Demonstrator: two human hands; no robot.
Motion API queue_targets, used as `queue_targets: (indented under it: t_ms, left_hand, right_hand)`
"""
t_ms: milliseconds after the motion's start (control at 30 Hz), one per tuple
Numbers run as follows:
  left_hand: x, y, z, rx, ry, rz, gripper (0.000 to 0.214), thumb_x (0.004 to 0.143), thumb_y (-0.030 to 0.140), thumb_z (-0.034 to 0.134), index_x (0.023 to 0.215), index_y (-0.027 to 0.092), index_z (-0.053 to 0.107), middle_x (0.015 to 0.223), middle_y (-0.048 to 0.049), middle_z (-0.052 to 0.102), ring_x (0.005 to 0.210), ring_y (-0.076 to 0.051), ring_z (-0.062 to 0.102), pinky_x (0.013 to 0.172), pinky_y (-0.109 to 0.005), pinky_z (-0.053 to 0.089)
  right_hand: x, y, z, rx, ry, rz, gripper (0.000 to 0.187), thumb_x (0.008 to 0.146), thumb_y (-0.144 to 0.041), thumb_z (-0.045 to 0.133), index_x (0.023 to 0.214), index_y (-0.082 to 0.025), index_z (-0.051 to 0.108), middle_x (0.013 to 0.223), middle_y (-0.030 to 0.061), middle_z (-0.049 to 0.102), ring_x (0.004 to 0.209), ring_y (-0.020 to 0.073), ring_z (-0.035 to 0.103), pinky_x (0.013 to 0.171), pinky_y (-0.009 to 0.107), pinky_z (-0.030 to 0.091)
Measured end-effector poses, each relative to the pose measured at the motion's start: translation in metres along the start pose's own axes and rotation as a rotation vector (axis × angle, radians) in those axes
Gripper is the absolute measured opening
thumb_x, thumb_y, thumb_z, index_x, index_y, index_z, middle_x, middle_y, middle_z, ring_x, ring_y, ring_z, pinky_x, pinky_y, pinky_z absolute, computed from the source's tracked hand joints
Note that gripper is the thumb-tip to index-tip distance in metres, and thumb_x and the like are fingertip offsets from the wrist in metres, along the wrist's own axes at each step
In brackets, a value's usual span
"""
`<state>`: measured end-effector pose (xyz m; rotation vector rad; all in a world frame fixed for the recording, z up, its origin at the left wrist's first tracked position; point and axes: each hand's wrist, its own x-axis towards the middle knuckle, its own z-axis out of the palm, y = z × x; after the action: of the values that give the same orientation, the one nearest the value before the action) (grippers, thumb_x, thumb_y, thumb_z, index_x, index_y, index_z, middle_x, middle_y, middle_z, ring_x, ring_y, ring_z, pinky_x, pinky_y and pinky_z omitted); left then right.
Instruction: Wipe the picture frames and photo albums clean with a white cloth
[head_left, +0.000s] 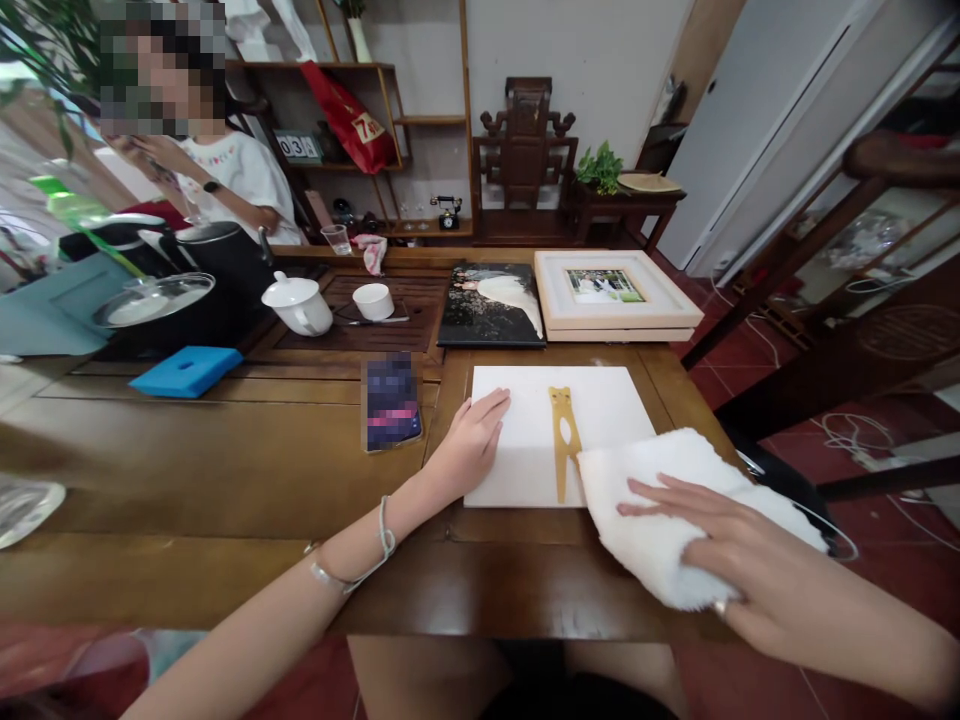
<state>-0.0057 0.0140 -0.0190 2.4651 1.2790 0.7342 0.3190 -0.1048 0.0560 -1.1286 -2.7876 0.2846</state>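
A flat white panel [517, 440] lies on the wooden table in front of me. On it is a long gold-coloured piece [561, 410] with an animal-head top, an oval opening and two leg-like ends. My left hand [474, 440] rests on the panel's left edge, its fingers stretched out. A fluffy white cloth [645, 480] covers the panel's lower right corner and hangs past the table's right edge. My right hand [712, 545] holds this cloth from above, fingers spread over it; part of the cloth is bunched by the thumb.
Behind the panel lie a dark photo panel [491, 305] and light wooden picture frames [660, 290]. A phone [391, 400], a blue sponge-like block [187, 370], a lidded white cup [297, 303] and a kettle [225, 262] stand left. Across the table sits a person [240, 180].
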Motion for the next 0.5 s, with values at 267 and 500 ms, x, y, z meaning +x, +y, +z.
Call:
queue_targets:
  t_ms: [267, 500]
  left_hand:
    - [0.0, 0.002, -0.001, 0.001, 0.0, -0.005, 0.044, 0.098, 0.016, 0.032, 0.139, 0.016, 0.047, 0.147, -0.0141, 0.049, 0.141, -0.024, 0.041, 0.116, -0.052, 0.032]
    - [0.001, 0.002, -0.001, 0.005, -0.017, -0.021, 0.045, 0.097, 0.015, 0.032, 0.139, 0.017, 0.047, 0.148, -0.014, 0.049, 0.141, -0.023, 0.041, 0.116, -0.051, 0.032]
  right_hand:
    - [0.071, 0.077, 0.004, 0.038, 0.025, 0.233, 0.03, 0.064, -0.009, 0.051, 0.085, -0.023, 0.069, 0.145, 0.005, 0.052, 0.135, 0.0352, 0.044, 0.101, 0.055, 0.048]
    - [0.105, 0.082, 0.011, -0.079, 0.183, 0.153, 0.04, 0.068, -0.009, 0.053, 0.102, -0.019, 0.07, 0.143, 0.0124, 0.053, 0.136, 0.0338, 0.043, 0.112, 0.058, 0.034]
